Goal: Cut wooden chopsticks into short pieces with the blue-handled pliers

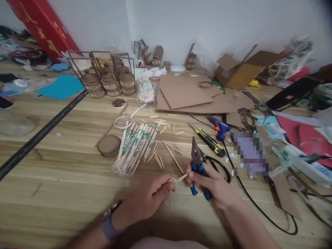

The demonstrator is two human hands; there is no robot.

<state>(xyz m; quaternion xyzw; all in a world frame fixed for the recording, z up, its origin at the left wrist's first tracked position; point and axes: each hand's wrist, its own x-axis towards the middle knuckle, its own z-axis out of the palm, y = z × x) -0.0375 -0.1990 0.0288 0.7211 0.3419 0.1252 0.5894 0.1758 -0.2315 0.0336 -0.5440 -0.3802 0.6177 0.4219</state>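
My right hand (207,180) is closed around blue-handled pliers (196,160), their jaws pointing away from me. Between its thumb and finger it also pinches a short wooden stick (183,177). The stick's other end reaches the fingertips of my left hand (155,193), which are pinched on a small pale piece that I cannot make out. Just beyond lie cut stick pieces (158,160) and one longer stick (172,155). A bundle of paper-wrapped chopsticks (137,145) rests to the left, and black-handled scissors (218,164) lie partly behind my right hand.
A yellow utility knife (209,141) and a blue glue gun (220,128) with a black cable lie to the right. Cardboard sheets (186,98) lie farther back. On the left are a cardboard disc (109,145), a tape roll (122,121) and small handled baskets (110,83).
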